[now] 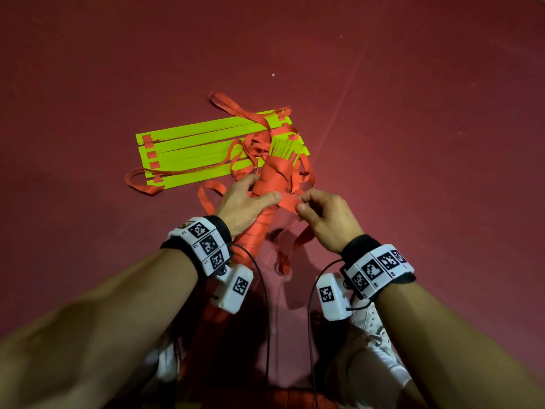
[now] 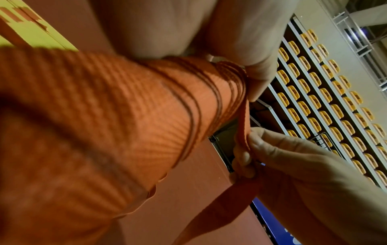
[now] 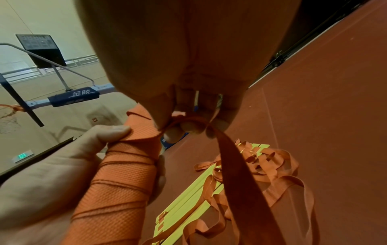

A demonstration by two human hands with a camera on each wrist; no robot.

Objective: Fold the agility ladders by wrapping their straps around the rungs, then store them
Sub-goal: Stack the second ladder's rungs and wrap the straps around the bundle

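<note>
An indoor sports hall: red court floor point(image 1: 413, 84), basketball hoop point(image 3: 8, 111), rows of yellow spectator seats point(image 2: 326, 102).

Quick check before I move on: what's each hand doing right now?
Left hand: closed around the wrapped ladder bundle, thumb pressing the strap down.
Right hand: pinching the loose orange strap beside the bundle.

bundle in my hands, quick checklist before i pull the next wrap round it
1. Left hand grips the wrapped bundle: ok.
2. Right hand pinches the strap: ok.
3. Wraps already on lie flat and tight: ok.
4. Slack below the pinch is free of knots: cannot tell.
5. Loose strap is clear of the second ladder on the floor: not ok, loops lie across it.
</note>
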